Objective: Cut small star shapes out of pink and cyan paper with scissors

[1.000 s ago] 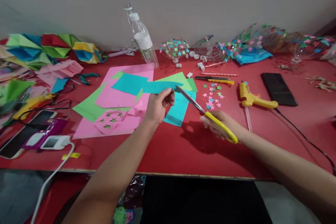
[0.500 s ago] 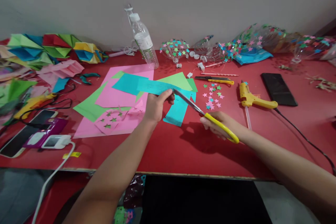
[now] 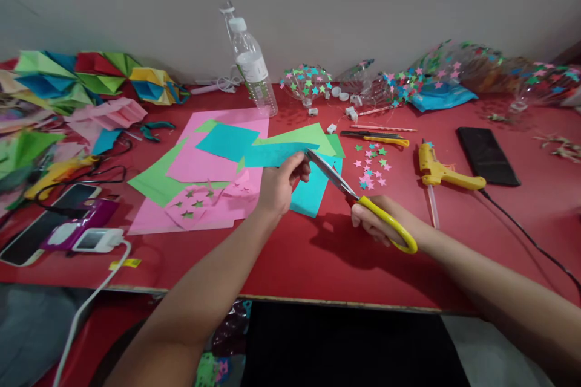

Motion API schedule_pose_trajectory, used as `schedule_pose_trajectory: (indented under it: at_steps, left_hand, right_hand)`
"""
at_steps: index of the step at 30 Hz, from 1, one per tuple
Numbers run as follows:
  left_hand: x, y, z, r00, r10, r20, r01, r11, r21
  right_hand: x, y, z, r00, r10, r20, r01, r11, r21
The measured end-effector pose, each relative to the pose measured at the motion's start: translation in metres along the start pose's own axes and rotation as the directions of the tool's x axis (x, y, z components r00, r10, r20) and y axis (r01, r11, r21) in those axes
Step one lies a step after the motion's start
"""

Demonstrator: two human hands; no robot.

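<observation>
In my left hand (image 3: 284, 180) a strip of blue paper (image 3: 272, 154) is pinched between thumb and fingers, held above the table. My right hand (image 3: 379, 217) is closed round the yellow handles of a pair of scissors (image 3: 333, 175). The blade tips touch or nearly touch the strip's right end, close to my left thumb; whether they cut into it I cannot tell. Beneath lie another blue sheet (image 3: 311, 196), a light green sheet (image 3: 313, 133) and a large pink sheet (image 3: 204, 157). Small paper stars (image 3: 371, 166) are scattered right of the blades.
A yellow glue gun (image 3: 433, 169) with a cord and a black phone (image 3: 488, 156) lie to the right. A box cutter (image 3: 376, 137) rests behind the stars. A plastic bottle (image 3: 254, 69) stands by the wall. Folded paper shapes (image 3: 59, 81) and charging devices (image 3: 97, 239) crowd the left.
My left hand has shifted slightly right and down, and the blue strip's angle has changed, with its right end narrower in view. The scissors stay at its right end. The whole view has moved slightly.
</observation>
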State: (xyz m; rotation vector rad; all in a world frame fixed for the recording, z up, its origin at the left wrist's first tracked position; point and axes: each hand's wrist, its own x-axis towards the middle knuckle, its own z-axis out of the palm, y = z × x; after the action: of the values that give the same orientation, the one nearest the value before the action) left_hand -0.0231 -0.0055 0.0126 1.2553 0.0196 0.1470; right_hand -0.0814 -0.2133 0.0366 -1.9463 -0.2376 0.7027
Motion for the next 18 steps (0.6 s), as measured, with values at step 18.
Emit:
schedule_pose_trajectory:
  at_steps: [18]
  left_hand:
    - [-0.002, -0.004, 0.000, 1.000, 0.028, -0.007, -0.028, 0.999, 0.019]
  right_hand:
    - [0.006, 0.014, 0.002, 1.000, 0.029, 0.013, -0.030, 0.996, 0.083]
